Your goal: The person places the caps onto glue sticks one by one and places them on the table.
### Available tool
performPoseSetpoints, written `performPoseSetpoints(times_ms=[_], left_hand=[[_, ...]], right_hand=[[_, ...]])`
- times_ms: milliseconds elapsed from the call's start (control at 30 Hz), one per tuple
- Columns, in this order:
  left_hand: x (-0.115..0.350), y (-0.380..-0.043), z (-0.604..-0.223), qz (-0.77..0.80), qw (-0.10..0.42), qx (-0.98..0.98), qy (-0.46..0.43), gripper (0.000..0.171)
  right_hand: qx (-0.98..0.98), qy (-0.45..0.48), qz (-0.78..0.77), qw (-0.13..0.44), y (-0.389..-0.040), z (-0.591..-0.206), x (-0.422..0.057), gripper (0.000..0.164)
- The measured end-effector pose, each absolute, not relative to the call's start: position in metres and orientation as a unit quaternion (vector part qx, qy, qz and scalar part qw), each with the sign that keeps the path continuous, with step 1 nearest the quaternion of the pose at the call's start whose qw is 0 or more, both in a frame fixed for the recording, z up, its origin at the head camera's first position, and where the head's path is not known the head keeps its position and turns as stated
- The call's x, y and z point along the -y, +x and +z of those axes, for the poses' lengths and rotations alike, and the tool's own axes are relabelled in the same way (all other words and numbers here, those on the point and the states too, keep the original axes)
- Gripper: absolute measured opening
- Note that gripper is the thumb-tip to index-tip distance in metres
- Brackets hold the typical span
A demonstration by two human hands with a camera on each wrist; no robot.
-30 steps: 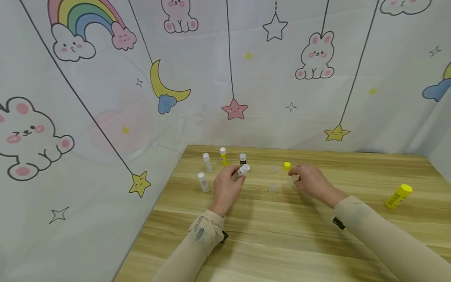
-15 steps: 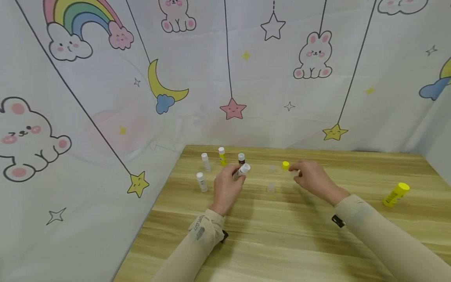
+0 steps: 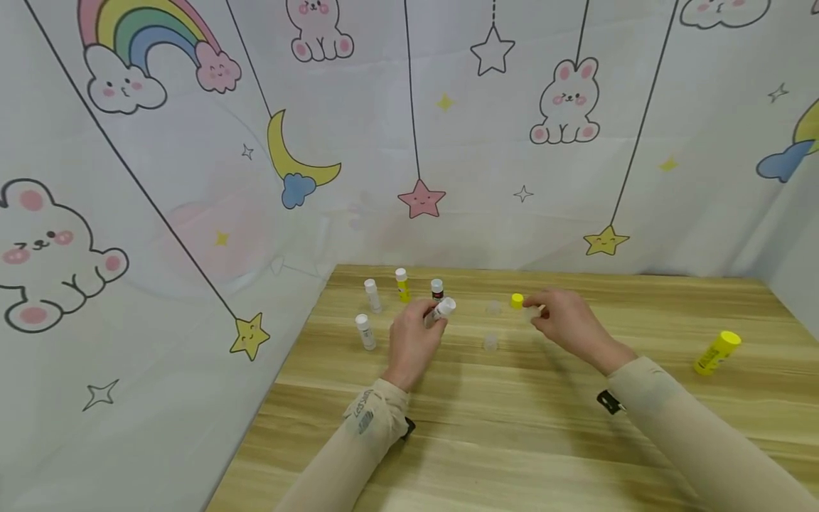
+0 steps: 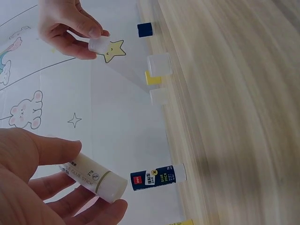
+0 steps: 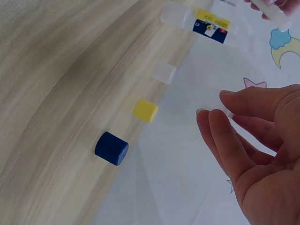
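Note:
My left hand [image 3: 412, 341] grips a white glue stick [image 4: 96, 178] tilted above the table, its end pointing right in the head view. With thumb and fingers, my right hand [image 3: 569, 327] pinches a small translucent cap [image 4: 97, 45] off the table. Beside that hand stands a yellow cap [image 3: 517, 301], with two translucent caps [image 3: 490, 342] to its left. A dark blue cap [image 5: 111, 148] shows in both wrist views but is hidden in the head view. Just behind the left hand is a dark blue glue stick [image 4: 158, 177] with a whitish end.
Left of the left hand stand two white glue sticks [image 3: 365, 332] and a yellow one with a white end [image 3: 402, 285]. A larger yellow glue stick [image 3: 716, 353] stands far right. A printed curtain [image 3: 486, 156] hangs behind the wooden table [image 3: 486, 427].
The head view has shifted slightly. Both hands stay nearly in place, the left still holding the glue stick and the right still pinching the cap.

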State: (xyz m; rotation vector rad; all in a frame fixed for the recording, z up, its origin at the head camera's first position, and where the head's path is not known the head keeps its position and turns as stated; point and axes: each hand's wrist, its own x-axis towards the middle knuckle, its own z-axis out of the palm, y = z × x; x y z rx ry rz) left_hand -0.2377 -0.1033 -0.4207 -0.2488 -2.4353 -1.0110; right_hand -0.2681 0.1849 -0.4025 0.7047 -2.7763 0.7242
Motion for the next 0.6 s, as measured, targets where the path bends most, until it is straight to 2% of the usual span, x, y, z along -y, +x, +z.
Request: performPoseSetpoints(times_ms=[600], left_hand=[[0.0981, -0.2405, -0.4231, -0.375, 0.245, 0.889, -0.094, 0.027]], right_hand=[[0.926, 0.213, 0.294, 0.107, -0.2640, -0.3963, -0.1797, 0.029]])
